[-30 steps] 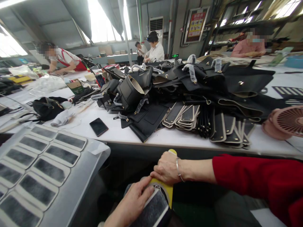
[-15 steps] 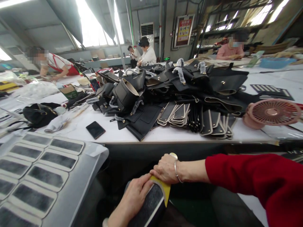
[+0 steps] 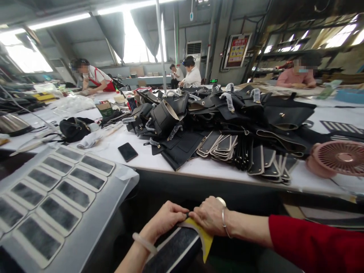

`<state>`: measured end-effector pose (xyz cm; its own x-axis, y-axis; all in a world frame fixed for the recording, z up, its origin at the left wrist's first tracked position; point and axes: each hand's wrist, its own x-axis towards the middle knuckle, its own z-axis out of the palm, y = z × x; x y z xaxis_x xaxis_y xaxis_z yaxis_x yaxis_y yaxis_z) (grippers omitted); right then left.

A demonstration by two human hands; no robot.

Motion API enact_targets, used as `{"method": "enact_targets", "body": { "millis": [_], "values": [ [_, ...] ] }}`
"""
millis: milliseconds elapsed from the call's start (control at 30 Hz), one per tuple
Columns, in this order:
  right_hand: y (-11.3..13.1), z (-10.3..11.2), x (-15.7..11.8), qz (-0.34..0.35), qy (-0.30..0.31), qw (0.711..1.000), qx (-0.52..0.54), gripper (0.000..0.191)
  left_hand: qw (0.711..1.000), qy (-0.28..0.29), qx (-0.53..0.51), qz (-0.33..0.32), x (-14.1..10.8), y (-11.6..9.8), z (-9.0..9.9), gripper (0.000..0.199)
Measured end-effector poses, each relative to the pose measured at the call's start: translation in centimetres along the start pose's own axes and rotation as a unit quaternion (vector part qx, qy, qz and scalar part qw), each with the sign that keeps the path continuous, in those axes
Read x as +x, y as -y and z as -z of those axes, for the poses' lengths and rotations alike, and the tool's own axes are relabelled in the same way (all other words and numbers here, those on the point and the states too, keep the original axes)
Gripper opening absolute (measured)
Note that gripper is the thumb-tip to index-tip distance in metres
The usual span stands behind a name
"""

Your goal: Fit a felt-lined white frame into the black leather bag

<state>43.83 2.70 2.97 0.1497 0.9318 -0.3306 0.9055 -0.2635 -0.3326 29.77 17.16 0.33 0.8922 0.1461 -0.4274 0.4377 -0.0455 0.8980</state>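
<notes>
Low in front of me, below the table edge, lies a black leather bag piece (image 3: 174, 250) with pale strips along its sides. Across its far end curves a yellow strip (image 3: 208, 244), its inner face pale; it looks like backing paper. My left hand (image 3: 167, 218), with a white bangle at the wrist, pinches the far edge of the black piece, fingertips close to the other hand. My right hand (image 3: 209, 212), wearing a silver bangle, has its fingers closed on the yellow strip at the same edge. Its fingertips are partly hidden.
At left, a grey board (image 3: 93, 212) carries rows of black panels with pale borders. On the white table are a phone (image 3: 127, 151), a heap of black bags (image 3: 204, 110), stacked flaps (image 3: 263, 165) and a pink fan (image 3: 341, 157). Several people work farther back.
My left hand has moved from lying along the black piece to its far edge, beside my right hand. The yellow strip stands out farther. The view has shifted left.
</notes>
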Motion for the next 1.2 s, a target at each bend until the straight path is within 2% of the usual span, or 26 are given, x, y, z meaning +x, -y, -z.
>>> {"method": "enact_targets", "body": {
  "millis": [67,133,267,333,400,433,467,500,600,733,900,967,1033,1133,1200],
  "values": [
    [-0.8,-0.3,0.0,-0.008,-0.001,0.997,0.078,0.055,1.0,-0.008,-0.023,0.012,0.0,0.0,-0.1,0.031],
    [-1.7,-0.6,0.3,-0.027,0.005,0.983,0.182,0.065,0.999,-0.012,-0.043,0.025,-0.2,-0.1,-0.2,0.031],
    [-3.0,-1.1,1.0,-0.084,0.049,0.916,0.388,0.084,0.997,-0.01,-0.06,0.056,-0.4,-0.4,-0.1,0.03],
    [-2.9,-1.4,1.2,-0.084,0.09,0.862,0.491,0.089,0.996,-0.004,-0.059,0.061,-0.3,-0.5,-0.1,0.03],
    [-2.5,-1.8,1.4,-0.068,0.123,0.778,0.612,0.083,0.997,-0.002,-0.051,0.059,-0.2,-0.4,-0.1,0.031],
    [-2.3,-2.1,1.6,-0.062,0.126,0.743,0.654,0.079,0.997,-0.007,-0.044,0.056,-0.1,-0.3,-0.1,0.031],
    [-2.0,-2.5,1.8,-0.061,0.118,0.724,0.677,0.076,0.998,-0.016,-0.036,0.053,-0.1,-0.2,-0.2,0.03],
    [-1.8,-2.9,2.0,-0.063,0.103,0.725,0.678,0.072,0.998,-0.028,-0.026,0.05,-0.2,-0.1,-0.2,0.03],
    [-1.6,-4.3,2.6,-0.064,0.056,0.774,0.627,0.058,0.997,-0.065,0.007,0.041,-0.3,0.2,-0.4,0.028],
    [-1.9,-5.2,3.1,-0.037,-0.006,0.807,0.59,0.05,0.994,-0.086,0.058,0.03,-0.4,-0.1,-0.7,0.026],
    [-1.8,-5.2,3.2,-0.008,0.002,0.84,0.542,0.052,0.989,-0.099,0.107,0.002,-1.5,-1.5,-0.7,0.029],
    [-2.2,-5.2,2.9,-0.024,0.014,0.86,0.51,0.054,0.986,-0.12,0.11,-0.016,-3.5,-1.9,0.1,0.033],
    [-3.1,-5.0,2.7,-0.037,0.037,0.888,0.457,0.058,0.979,-0.179,0.095,-0.023,-6.7,-1.4,1.3,0.039],
    [-5.0,-3.6,2.8,0.011,0.053,0.918,0.393,0.072,0.947,-0.318,0.038,-0.002,-12.8,1.3,2.5,0.044],
    [-5.3,-2.0,3.3,0.047,0.039,0.932,0.358,0.076,0.925,-0.38,-0.012,0.025,-16.4,4.0,2.0,0.051]
  ]
}}
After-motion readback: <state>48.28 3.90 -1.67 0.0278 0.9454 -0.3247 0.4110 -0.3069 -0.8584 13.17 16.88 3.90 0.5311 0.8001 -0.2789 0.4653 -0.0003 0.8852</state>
